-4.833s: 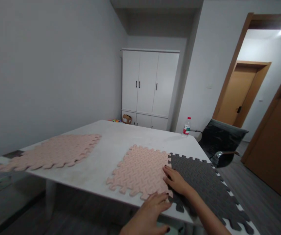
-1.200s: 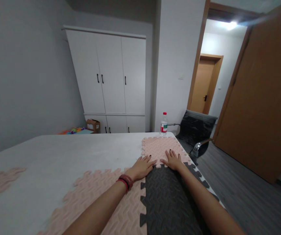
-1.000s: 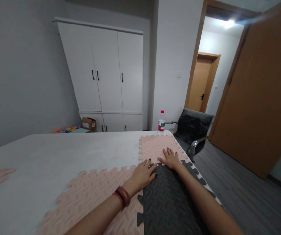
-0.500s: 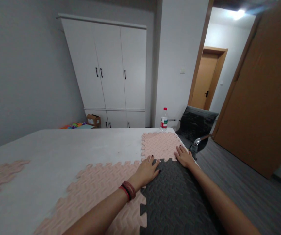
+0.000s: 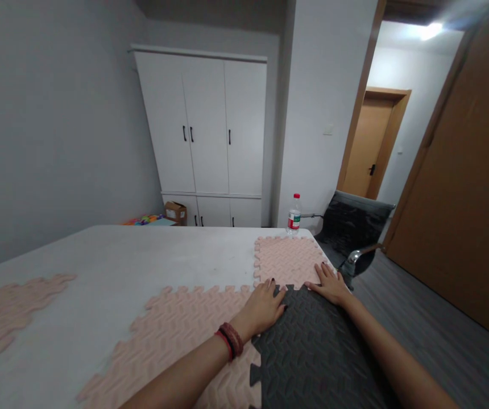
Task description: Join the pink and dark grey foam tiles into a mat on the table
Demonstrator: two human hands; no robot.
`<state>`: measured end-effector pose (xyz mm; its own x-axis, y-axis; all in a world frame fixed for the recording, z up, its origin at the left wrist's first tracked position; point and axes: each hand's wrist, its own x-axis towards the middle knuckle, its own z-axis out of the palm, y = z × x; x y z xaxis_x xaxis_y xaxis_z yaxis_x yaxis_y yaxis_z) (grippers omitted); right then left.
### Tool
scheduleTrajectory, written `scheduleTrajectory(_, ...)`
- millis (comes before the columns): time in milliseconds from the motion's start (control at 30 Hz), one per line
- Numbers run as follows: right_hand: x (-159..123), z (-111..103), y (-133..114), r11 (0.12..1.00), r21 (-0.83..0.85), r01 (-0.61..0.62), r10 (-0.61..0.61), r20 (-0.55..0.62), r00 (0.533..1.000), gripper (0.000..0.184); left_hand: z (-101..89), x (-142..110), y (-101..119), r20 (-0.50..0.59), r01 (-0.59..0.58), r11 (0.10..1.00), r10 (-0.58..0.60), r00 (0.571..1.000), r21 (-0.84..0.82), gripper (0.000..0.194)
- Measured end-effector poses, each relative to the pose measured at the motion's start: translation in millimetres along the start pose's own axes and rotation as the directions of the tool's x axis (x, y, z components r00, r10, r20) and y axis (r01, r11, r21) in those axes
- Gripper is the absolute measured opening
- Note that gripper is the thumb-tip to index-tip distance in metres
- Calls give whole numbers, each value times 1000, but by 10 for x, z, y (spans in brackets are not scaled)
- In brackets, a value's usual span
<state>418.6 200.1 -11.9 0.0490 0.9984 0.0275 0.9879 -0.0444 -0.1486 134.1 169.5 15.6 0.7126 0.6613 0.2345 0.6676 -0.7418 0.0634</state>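
Observation:
My left hand (image 5: 262, 307) lies with its fingers extended over the corner where a near pink foam mat (image 5: 176, 335), a black foam mat (image 5: 313, 346) and a far pink foam mat (image 5: 287, 258) come together. My right hand (image 5: 328, 283) rests flat, fingers spread, at the right end of the seam between the black mat and the far pink one. Both hands hold nothing. All the mats have jigsaw edges and a raised herringbone pattern. Under my left hand, part of the joint is hidden.
Another pink foam mat (image 5: 9, 312) lies apart at the left of the white table (image 5: 142, 255). A water bottle (image 5: 294, 215) with a red cap stands at the far right corner. Beyond the right edge is a black chair (image 5: 353, 224). A white cabinet (image 5: 210, 125) stands behind.
The view has shifted slightly, so the scene sits further right and lower. My right thumb has spread out to the left along the seam. Both hands stay on the mats.

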Motion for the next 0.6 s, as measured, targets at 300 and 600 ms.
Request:
scheduleTrajectory(300, -50, 23, 15, 1000, -5, 1, -1, -25, 1000, 80, -421, -228, 14, 54, -74, 994, 79, 995, -85, 40)
scheduleTrajectory(600, -64, 51, 17, 1000, -15, 7, -8, -20, 1000, 84, -1558, -2327, -1513, -165, 451, 888, -460, 873, -86, 39)
